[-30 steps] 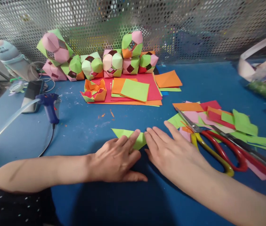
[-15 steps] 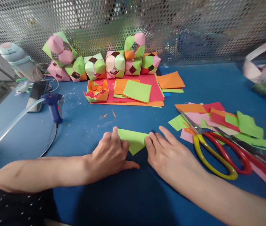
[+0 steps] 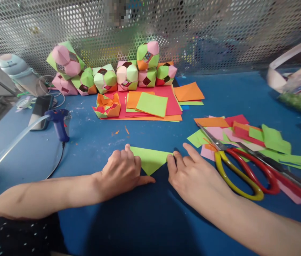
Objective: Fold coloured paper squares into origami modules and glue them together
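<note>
A light green sheet of paper (image 3: 151, 159), folded into a triangle with its point toward me, lies flat on the blue table between my hands. My left hand (image 3: 125, 165) presses on its left end, fingers curled and thumb stretched out to the right below the paper. At the right corner, a fingertip of my right hand (image 3: 190, 170) touches the folded edge. That hand's fingers are spread, and its palm faces down.
Scissors with red and yellow handles (image 3: 239, 176) lie on paper scraps (image 3: 275, 140) at right. A glue gun (image 3: 59, 124) and a phone (image 3: 41, 112) are at left. Folded paper balls (image 3: 127, 76), a half-built one (image 3: 107, 105) and stacked sheets (image 3: 151, 104) sit at the back.
My right hand's fingertip has slid slightly right along the folded edge, so more of the green paper shows. My left hand stays at the left end. The view has shifted a little.
</note>
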Tool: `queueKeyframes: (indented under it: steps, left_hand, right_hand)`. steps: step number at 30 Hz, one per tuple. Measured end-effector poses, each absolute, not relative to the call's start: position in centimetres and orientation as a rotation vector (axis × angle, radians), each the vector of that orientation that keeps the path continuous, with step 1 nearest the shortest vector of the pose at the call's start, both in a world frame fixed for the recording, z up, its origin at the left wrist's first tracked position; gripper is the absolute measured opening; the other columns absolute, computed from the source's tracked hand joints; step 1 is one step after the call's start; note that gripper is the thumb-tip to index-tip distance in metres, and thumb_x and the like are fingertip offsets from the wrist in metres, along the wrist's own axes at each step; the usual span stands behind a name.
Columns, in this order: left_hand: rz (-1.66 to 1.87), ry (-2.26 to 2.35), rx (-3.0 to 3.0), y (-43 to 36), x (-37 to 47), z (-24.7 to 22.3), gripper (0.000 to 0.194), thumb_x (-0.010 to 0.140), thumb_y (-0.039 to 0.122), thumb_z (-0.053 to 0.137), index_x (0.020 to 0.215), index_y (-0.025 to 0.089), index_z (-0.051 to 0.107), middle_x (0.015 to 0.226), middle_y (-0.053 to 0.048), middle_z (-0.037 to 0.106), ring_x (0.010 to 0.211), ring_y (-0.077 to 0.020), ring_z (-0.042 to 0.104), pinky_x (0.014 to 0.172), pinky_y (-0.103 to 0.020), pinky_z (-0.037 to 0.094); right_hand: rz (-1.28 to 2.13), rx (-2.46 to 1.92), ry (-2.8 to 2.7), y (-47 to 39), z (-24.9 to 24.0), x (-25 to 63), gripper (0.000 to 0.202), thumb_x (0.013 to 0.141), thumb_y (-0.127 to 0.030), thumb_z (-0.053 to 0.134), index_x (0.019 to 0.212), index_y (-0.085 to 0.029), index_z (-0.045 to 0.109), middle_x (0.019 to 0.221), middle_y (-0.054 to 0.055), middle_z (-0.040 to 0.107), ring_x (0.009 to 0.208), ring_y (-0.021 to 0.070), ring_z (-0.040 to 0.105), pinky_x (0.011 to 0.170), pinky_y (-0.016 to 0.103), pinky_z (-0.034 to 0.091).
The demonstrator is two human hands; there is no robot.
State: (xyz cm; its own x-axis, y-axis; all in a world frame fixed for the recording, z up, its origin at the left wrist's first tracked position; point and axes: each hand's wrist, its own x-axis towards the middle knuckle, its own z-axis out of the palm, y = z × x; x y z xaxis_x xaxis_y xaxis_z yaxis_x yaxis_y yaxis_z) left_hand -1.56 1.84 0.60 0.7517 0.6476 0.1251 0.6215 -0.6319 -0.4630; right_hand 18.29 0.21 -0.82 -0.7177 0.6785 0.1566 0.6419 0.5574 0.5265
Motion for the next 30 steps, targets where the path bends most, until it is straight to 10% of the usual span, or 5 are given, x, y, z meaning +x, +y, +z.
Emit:
queueKeyframes:
  steps: [11,24,30]
  left_hand:
    - [-0.029,-1.118,-2.627,3.5,-2.4,1.2,0.069,0.082,0.069,0.025,0.064,0.011,0.059,0.061,-0.012,0.060,0.054,-0.0203,0.059,0.047,-0.028,0.041]
    - [-0.450,-1.156,-2.935,8.6,-4.5,0.5,0.023,0.082,0.015,0.039,0.098,0.013,0.055,0.093,-0.009,0.062,0.088,-0.0195,0.058,0.076,-0.031,0.047]
    - [-0.529,-1.023,-3.101,8.3,-4.3,-0.3,0.028,0.085,0.022,0.044,0.111,0.015,0.052,0.115,-0.011,0.059,0.107,-0.0218,0.053,0.093,-0.038,0.041]
  right_hand:
    - [0.799,1.192,2.708,0.4,-1.0,18.5,0.038,0.063,-0.007,0.052,0.096,-0.001,0.070,0.087,0.025,0.070,0.066,0.0269,0.066,0.083,0.045,0.045]
    - [0.582,1.439,2.828,2.4,0.2,18.1,0.021,0.082,-0.035,0.057,0.072,-0.016,0.061,0.062,0.004,0.056,0.055,0.0193,0.054,0.065,0.033,0.034]
    - [0.581,1.405,2.896,3.4,-0.3,18.7,0.023,0.088,-0.022,0.047,0.067,-0.018,0.057,0.062,0.003,0.055,0.057,0.0175,0.052,0.064,0.032,0.031]
